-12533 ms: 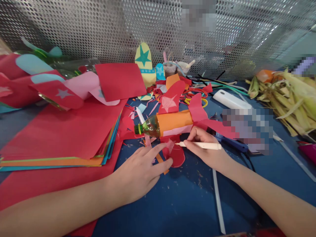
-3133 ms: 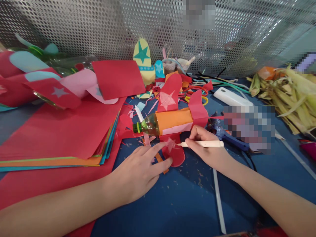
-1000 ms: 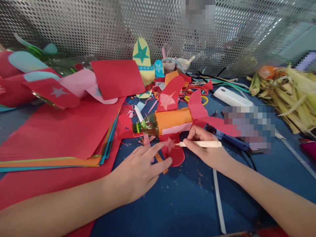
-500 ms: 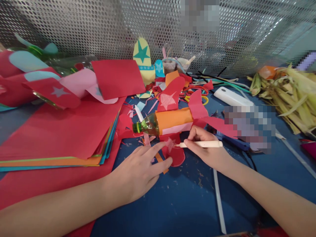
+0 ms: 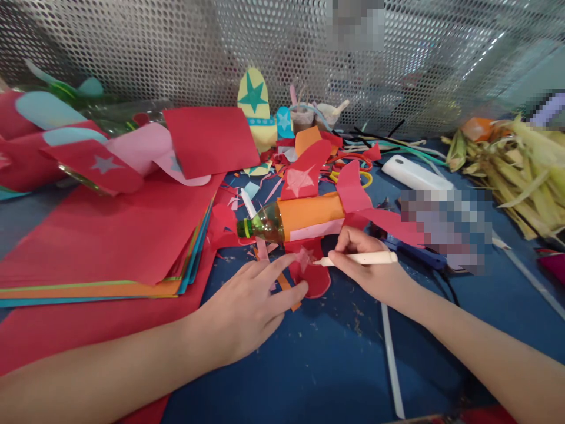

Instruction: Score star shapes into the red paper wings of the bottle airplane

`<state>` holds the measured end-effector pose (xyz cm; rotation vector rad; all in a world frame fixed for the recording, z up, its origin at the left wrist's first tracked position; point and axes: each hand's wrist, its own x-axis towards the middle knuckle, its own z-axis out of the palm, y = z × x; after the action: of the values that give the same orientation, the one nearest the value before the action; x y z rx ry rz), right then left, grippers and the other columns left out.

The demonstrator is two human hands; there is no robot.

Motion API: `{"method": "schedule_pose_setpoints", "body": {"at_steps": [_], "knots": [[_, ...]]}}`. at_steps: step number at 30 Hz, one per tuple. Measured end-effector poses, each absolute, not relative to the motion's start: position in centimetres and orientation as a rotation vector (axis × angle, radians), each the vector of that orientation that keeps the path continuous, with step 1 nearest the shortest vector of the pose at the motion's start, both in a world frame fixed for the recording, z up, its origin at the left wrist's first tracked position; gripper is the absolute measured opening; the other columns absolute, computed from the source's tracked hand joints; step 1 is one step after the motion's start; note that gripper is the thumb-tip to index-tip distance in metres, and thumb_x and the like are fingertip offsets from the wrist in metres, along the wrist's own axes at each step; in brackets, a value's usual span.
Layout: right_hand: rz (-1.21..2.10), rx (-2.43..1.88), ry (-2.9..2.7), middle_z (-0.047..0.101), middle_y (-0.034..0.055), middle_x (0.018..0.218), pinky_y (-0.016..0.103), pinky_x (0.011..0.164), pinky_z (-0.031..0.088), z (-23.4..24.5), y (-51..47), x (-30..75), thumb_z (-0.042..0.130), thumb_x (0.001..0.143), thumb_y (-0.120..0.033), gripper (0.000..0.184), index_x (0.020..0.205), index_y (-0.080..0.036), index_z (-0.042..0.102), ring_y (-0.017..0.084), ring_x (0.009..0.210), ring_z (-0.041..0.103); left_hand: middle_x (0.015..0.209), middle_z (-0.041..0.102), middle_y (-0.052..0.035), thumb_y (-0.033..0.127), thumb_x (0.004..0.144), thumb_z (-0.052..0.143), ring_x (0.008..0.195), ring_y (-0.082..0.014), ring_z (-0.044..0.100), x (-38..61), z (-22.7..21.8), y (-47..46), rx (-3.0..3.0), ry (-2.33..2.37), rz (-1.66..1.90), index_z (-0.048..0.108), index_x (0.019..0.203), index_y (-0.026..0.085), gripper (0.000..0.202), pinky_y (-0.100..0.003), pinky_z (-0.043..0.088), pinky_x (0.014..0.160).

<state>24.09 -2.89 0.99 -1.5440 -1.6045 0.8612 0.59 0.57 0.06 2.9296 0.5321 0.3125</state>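
On the blue table lies a green plastic bottle (image 5: 268,222) on its side, its body wrapped in orange paper (image 5: 311,212) with a pink strip. Red paper wings stick out from it. The far wing (image 5: 304,168) carries a pale star. My right hand (image 5: 368,268) pinches a white marker (image 5: 366,258), whose tip touches or nearly touches the near red wing (image 5: 314,281), beside a whitish star drawing there. My left hand (image 5: 251,306) rests with fingers spread, fingertips on that wing's left edge. Red paper tail fins (image 5: 353,185) stand at the bottle's base.
A stack of coloured paper (image 5: 97,235) spreads over the left. Behind it are other paper-covered bottles (image 5: 66,147). Paper scraps, yellow-handled scissors (image 5: 364,178) and a white device (image 5: 417,174) lie further back. Dry husks (image 5: 525,171) lie at right, before a perforated metal screen (image 5: 176,53).
The marker tip has shifted very slightly on the near wing. My left hand and the bottle stay where they were.
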Motion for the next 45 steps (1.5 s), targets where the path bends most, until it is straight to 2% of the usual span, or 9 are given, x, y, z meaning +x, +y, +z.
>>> {"method": "schedule_pose_setpoints", "body": {"at_steps": [10,24,39,45], "knots": [[0.887,-1.544,-1.593,0.040,-0.0074,0.056,0.022,0.043,0.024,0.93,-2.88,24.07,0.056,0.082,-0.027,0.022,0.068,-0.022,0.040,0.008,0.045,0.037,0.133,0.042,-0.0170,0.007,0.086,0.037,0.111,-0.0297,0.052,0.63,0.20,0.67,2.939,0.514,0.359,0.054,0.120,0.022,0.041,-0.048,0.049,0.085],[0.918,-1.541,-1.587,0.040,-0.0077,0.056,0.022,0.042,0.022,0.91,-2.90,24.04,0.056,0.082,-0.028,0.023,0.068,-0.022,0.039,0.008,0.044,0.037,0.134,0.042,-0.0167,0.007,0.086,0.038,0.115,-0.0297,0.050,0.67,0.20,0.66,2.932,0.507,0.347,0.054,0.121,0.023,0.041,-0.048,0.048,0.087],[0.914,-1.534,-1.574,0.043,-0.0068,0.057,0.023,0.043,0.024,0.92,-2.89,24.01,0.056,0.083,-0.030,0.023,0.069,-0.023,0.040,0.009,0.046,0.042,0.135,0.040,-0.0180,0.008,0.086,0.037,0.104,-0.0307,0.054,0.64,0.19,0.59,2.932,0.523,0.327,0.055,0.121,0.023,0.042,-0.052,0.049,0.083],[0.919,-1.551,-1.580,0.043,-0.0067,0.056,0.022,0.043,0.026,0.99,-2.98,23.99,0.058,0.082,-0.030,0.024,0.068,-0.022,0.040,0.009,0.046,0.042,0.135,0.040,-0.0179,0.008,0.086,0.037,0.110,-0.0309,0.051,0.60,0.13,0.59,2.931,0.514,0.328,0.054,0.121,0.023,0.041,-0.051,0.048,0.085]]}}
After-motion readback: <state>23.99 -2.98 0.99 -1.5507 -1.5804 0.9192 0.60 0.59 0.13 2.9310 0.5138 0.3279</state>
